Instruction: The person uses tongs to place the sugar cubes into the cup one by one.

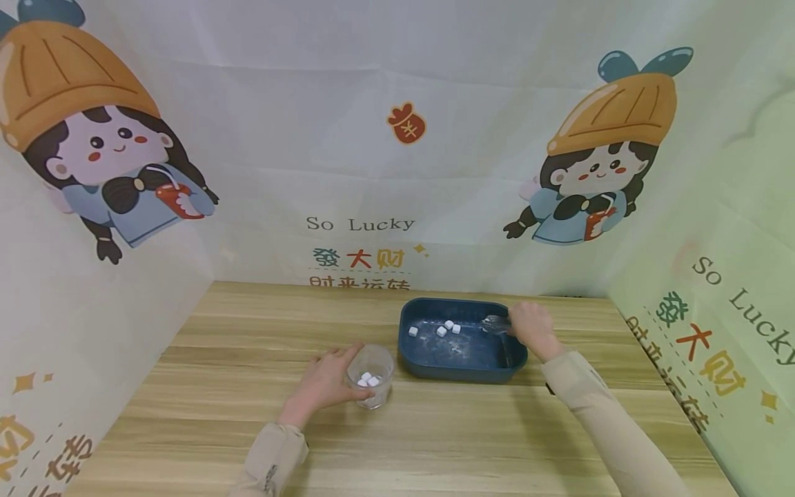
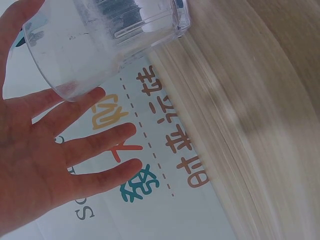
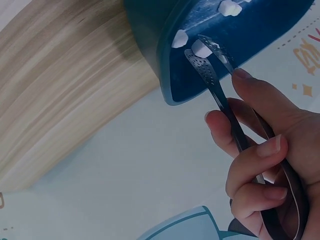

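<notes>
My left hand (image 1: 326, 379) holds a clear plastic cup (image 1: 381, 396) between thumb and index finger, the cup upright on the table. Several white cubes (image 1: 368, 379) lie in the cup. In the left wrist view the other fingers (image 2: 102, 142) spread out away from it. Right of the cup stands a dark blue rectangular basin (image 1: 459, 375), with several white cubes (image 1: 448, 325) scattered on its bottom. Over the basin's right end my right hand (image 1: 535, 330) grips metal tongs (image 3: 220, 95). A white cube (image 3: 202, 49) sits between the tong tips in the right wrist view; whether it is pinched, I cannot tell.
The wood-grain table (image 1: 242, 331) carries the cup and basin. A pale printed cloth (image 1: 298, 152) with cartoon figures and lettering hangs behind the table and along both sides.
</notes>
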A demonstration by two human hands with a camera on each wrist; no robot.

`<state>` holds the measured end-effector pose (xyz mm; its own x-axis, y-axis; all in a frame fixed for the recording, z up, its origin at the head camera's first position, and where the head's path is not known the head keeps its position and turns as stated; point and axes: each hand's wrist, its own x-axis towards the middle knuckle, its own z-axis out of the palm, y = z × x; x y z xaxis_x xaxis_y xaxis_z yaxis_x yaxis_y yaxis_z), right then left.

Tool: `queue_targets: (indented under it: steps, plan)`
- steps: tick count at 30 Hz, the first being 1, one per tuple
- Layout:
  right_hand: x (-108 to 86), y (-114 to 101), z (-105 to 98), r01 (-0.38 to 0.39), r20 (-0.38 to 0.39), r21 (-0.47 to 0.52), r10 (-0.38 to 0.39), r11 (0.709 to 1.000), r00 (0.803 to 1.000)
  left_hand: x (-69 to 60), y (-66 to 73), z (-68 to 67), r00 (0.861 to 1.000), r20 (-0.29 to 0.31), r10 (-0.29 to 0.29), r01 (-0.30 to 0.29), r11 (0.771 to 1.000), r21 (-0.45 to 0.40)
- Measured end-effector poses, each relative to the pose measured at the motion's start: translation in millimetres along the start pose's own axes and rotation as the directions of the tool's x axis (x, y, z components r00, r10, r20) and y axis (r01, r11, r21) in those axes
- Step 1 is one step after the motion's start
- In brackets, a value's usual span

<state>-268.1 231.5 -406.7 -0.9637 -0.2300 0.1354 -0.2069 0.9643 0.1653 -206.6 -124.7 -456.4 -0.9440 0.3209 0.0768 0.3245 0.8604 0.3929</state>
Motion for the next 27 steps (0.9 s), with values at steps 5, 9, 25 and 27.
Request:
queue_targets:
  steps: [5,9,25,27]
  plan:
    - [-2.9,0,-3,0.011,-0.011,0.062,-0.011,0.998,1.0,0.3,-0.9,1.1,1.0,-0.002,0.003,-0.003,1.0,0.007]
    - [-5.2,1,-5,0.013,0.017,0.13,-0.015,0.991,1.0,-0.2,-0.5,0.6,1.0,-0.001,0.004,-0.004,1.0,0.002]
    - [-18.7,3,-13,0.025,-0.061,0.298,-0.007,0.954,0.998,-0.8,0.5,-0.2,1.0,-0.009,0.013,-0.013,1.0,0.0]
    - [-20.1,3,-14,0.026,-0.072,0.298,-0.004,0.954,0.997,-1.0,0.8,-0.4,1.0,-0.007,0.013,-0.013,1.0,0.0]
